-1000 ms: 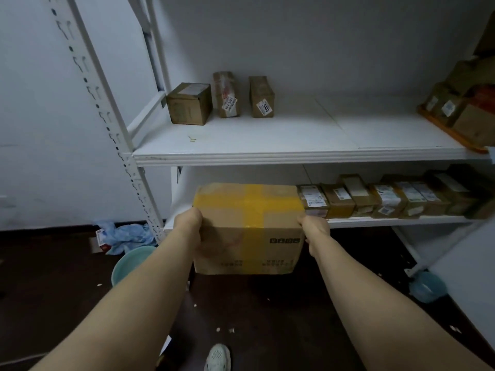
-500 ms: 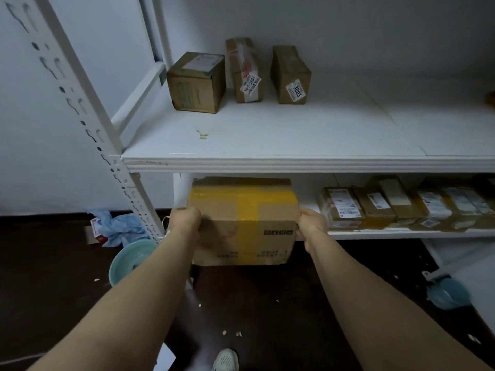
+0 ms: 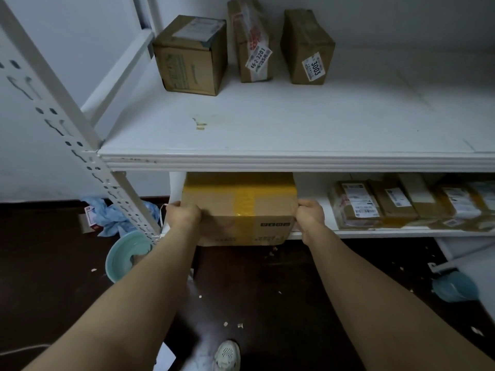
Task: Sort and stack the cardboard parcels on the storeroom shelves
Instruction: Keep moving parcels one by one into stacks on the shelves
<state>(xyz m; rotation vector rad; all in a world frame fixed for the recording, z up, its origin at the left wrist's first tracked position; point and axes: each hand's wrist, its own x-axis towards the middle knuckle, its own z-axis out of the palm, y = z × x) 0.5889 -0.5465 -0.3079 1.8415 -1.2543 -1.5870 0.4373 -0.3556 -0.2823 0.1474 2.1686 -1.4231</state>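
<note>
A cardboard parcel (image 3: 242, 210) crossed with yellow tape sits at the left end of the lower shelf (image 3: 375, 232), its front face overhanging the shelf edge. My left hand (image 3: 184, 214) grips its left side and my right hand (image 3: 310, 214) grips its right side, fingers curled round the edges. Its rear part is hidden under the upper shelf (image 3: 267, 159). Three parcels stand at the back left of the upper shelf: a cube-like box (image 3: 191, 54), a taped narrow one (image 3: 253, 41) and one labelled 3003 (image 3: 308, 48).
A row of several small labelled parcels (image 3: 401, 203) lies on the lower shelf to the right. The slotted white upright (image 3: 80, 145) slants at left. On the dark floor are a teal basin (image 3: 126, 257), blue cloth (image 3: 112, 218), another teal container (image 3: 455, 286) and my shoe (image 3: 226, 354).
Both hands have carried the taped parcel forward and under the upper shelf onto the lower shelf's left end. The view has moved closer to the shelves.
</note>
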